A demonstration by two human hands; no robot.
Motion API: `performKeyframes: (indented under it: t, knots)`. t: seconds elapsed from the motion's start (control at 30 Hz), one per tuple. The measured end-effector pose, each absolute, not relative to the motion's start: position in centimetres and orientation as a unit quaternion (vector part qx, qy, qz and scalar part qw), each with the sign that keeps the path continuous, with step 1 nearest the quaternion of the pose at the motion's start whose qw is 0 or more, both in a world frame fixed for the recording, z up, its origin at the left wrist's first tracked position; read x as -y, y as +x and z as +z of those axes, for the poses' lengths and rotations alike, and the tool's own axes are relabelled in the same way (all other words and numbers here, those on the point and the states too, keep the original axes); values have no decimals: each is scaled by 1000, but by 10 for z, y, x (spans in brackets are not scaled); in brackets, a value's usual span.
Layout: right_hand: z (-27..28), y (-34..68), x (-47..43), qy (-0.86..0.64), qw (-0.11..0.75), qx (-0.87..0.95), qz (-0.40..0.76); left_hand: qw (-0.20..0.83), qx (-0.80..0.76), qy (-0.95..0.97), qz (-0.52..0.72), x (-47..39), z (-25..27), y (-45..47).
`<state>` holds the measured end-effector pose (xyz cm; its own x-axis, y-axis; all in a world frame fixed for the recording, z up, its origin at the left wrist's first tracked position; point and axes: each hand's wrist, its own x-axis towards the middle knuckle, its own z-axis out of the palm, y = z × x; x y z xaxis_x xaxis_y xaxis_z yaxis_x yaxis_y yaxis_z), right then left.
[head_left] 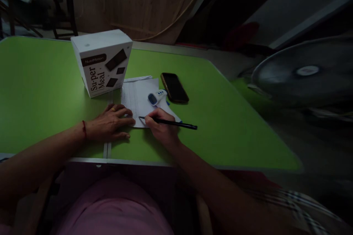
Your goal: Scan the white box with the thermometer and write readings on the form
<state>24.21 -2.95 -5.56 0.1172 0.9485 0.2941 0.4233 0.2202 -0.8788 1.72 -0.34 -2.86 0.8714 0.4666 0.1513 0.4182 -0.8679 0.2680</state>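
A sheet of white paper [140, 95] with rows of small handwriting down its left side lies on the green table [220, 128]. My right hand [164, 128] is closed around a black pen [176, 122], whose tip meets the lower part of the paper. My left hand [113, 121] rests flat with fingers spread, its fingertips on the paper's lower left edge. A white and blue infrared thermometer [157, 98] lies across the paper's right side, just beyond my right hand. Part of its handle is hidden behind that hand.
A white box [103, 66] printed "Su-per Meal" stands upright behind my left hand. Right of the paper lies a dark smartphone [175, 88]. A large round fan [306, 71] stands past the table's right edge, and a dark chair [63, 11] is at the back left.
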Motion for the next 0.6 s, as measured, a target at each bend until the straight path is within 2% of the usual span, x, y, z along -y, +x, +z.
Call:
performKeyframes:
  t: [0.6]
  knots:
    - [-57,243,29,-578,493,602,245,118,-231,960,106,4,-27,17]
